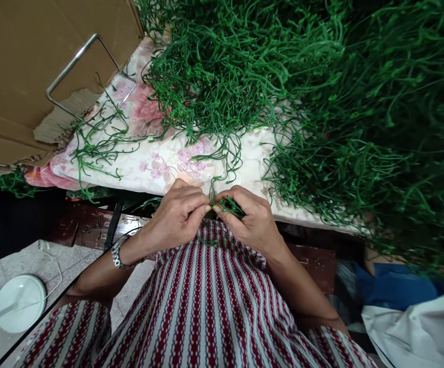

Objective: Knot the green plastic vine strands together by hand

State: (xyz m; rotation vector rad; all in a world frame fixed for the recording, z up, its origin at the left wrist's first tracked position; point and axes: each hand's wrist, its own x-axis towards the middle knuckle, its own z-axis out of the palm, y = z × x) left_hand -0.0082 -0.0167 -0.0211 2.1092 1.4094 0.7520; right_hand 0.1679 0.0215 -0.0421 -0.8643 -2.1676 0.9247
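My left hand [181, 212], with a metal-banded watch on its wrist, is closed in a pinch at the front edge of the cloth-covered surface. My right hand [250, 217] meets it fingertip to fingertip, also pinching. Between the two lies a thin green plant stem [212, 188], whose upper part runs up onto the cloth. Short green sprigs [231, 205] are tucked inside the curled fingers of my right hand. The exact spot where the fingertips grip is partly hidden. Just beyond my hands, loose curly stems [225, 151] trail off a large green heap [237, 66].
Another dark green mass [391, 153] covers the right side. At left, a few stems [99, 143] lie by a bent metal wire frame [87, 76] and a cardboard box [49, 61]. Floral cloth [160, 166] covers the surface. A white lid-like disc [20, 302] is low at left.
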